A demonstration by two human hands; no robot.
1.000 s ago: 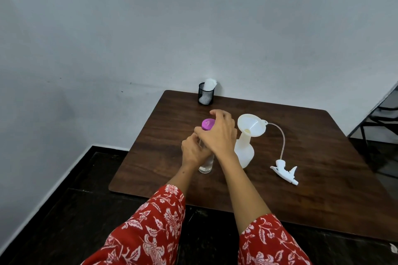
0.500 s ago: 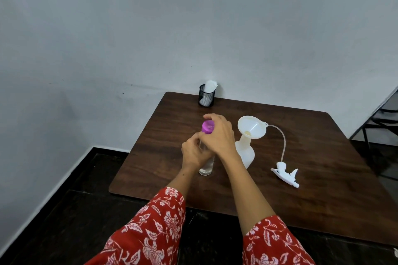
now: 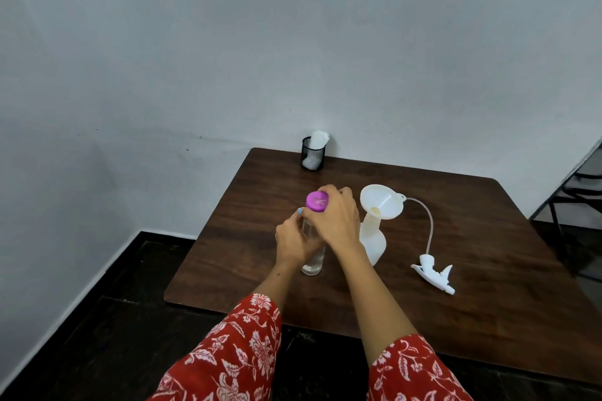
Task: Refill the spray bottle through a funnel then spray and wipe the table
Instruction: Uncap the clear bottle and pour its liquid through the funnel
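Note:
A clear water bottle (image 3: 313, 262) with a purple cap (image 3: 317, 201) stands upright on the brown table (image 3: 488, 238). My left hand (image 3: 293, 239) grips the bottle's body. My right hand (image 3: 337, 216) curls round the purple cap from the right. Just to the right stands the white spray bottle (image 3: 373, 242) with a white funnel (image 3: 381, 200) seated in its neck. The white spray head (image 3: 435, 275) with its thin tube (image 3: 428, 225) lies on the table further right.
A black mesh cup (image 3: 312, 157) holding white cloth or tissue stands at the table's back edge by the wall. A dark chair frame (image 3: 576, 192) is at the far right. Dark floor lies left of and below the table.
My right hand has shifted on the purple cap, leaving more of its top showing. The bottle and my left hand stay in place.

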